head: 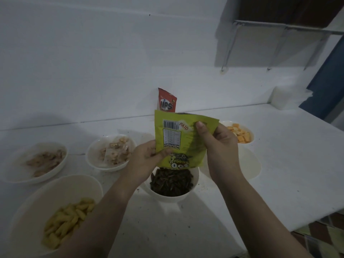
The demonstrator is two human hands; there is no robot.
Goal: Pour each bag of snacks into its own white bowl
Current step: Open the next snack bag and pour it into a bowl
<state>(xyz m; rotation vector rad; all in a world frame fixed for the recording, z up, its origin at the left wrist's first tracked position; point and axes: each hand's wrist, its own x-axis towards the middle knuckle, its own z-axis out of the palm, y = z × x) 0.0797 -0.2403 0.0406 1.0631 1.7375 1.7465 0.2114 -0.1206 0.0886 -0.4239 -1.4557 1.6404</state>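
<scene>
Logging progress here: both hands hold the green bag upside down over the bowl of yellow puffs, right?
Not quite. In the head view both hands, left and right, hold the green bag upside down over the bowl of dark snacks, not the yellow puffs.

my left hand [147, 155] and my right hand [219, 144] are bare, no rings, no watch. both forearms are uncovered, with no sleeve visible.
</scene>
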